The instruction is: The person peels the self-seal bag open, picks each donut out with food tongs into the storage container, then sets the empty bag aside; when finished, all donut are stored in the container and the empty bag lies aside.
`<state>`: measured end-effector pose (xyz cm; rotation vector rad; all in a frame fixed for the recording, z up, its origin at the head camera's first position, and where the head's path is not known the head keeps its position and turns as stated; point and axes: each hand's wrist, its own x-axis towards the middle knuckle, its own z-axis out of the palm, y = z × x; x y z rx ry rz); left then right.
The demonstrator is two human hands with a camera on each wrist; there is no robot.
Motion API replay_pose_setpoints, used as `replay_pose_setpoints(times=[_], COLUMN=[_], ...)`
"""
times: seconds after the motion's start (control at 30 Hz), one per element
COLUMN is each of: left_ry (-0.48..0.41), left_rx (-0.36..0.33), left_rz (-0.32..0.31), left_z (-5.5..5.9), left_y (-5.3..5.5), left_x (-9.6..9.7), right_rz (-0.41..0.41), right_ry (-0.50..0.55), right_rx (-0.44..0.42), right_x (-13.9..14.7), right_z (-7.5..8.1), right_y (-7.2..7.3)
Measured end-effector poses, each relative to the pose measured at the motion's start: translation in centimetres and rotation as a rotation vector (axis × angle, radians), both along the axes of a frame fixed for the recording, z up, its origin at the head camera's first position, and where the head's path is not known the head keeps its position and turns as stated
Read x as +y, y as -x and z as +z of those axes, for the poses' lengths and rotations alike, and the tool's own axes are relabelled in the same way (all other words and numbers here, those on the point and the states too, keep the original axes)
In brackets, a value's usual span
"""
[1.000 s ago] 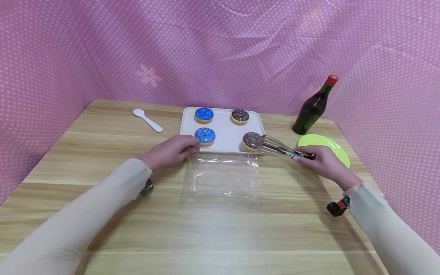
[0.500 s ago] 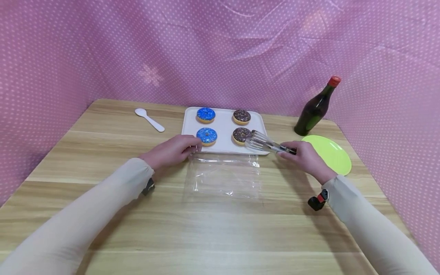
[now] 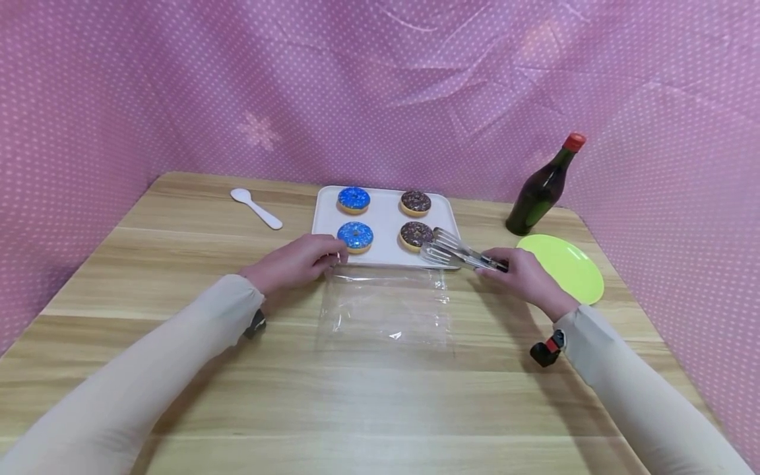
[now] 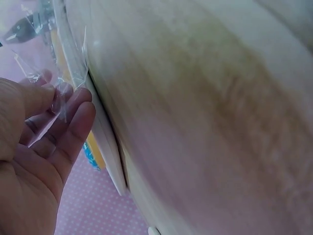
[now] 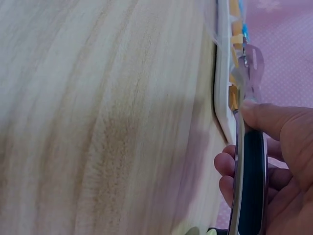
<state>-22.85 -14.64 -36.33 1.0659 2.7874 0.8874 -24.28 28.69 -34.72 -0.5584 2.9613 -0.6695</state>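
Note:
In the head view my left hand (image 3: pixel 297 264) pinches the edge of a clear plastic bag (image 3: pixel 386 310) at the front left corner of a white tray (image 3: pixel 382 227). The left wrist view shows the film between thumb and fingers. My right hand (image 3: pixel 525 277) holds metal tongs (image 3: pixel 460 251) by their dark handle (image 5: pixel 252 181). The tong heads, spread apart, reach over the tray's front right, right at the near chocolate doughnut (image 3: pixel 415 235). Behind it sits another chocolate doughnut (image 3: pixel 415 202). Two blue doughnuts, one near (image 3: pixel 355 236) and one far (image 3: pixel 353 199), lie on the left.
A lime green plate (image 3: pixel 564 267) lies right of my right hand, with a dark bottle (image 3: pixel 539 191) standing behind it. A white spoon (image 3: pixel 256 209) rests at the back left of the wooden table (image 3: pixel 380 409). Pink dotted cloth (image 3: pixel 380 99) hangs behind.
My right hand moved left with the tongs, and the near chocolate doughnut shifted left from the tray's right edge to its present spot. My left hand has stayed at the bag's edge.

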Motion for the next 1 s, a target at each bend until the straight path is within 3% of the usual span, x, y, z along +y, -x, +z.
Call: replay_pose_setpoints(times=[0.13,0.3,0.47,0.6,0.8,1.0], left_ry=[0.011,0.052,0.097,0.160,0.323,0.443], left_rx=[0.007,-0.038,0.039,0.123,0.069,0.014], left_rz=[0.005,0.076,0.103,0.029,-0.092,-0.108], left_z=[0.3,1.2,2.4,3.1,3.2,3.0], left_y=[-0.2,-0.5,-1.3,-2.8,-5.5,-6.4], left_x=[-0.2,-0.5,-0.2,0.9,2.4,3.3], right_rz=[-0.017,-0.044,-0.106,-0.136,-0.188,-0.183], right_ry=[0.015,0.043,0.067,0.077,0.017,-0.005], right_rx=[0.002,0.051,0.041,0.050,-0.066,-0.090], right_x=[0.2,0.6,0.8,0.8,0.7,2.6], right_z=[0.2,0.6,0.4,-0.1,-0.4,-3.6], right_y=[-0.4,-0.9,-1.1,-1.2,-0.2,3.2])
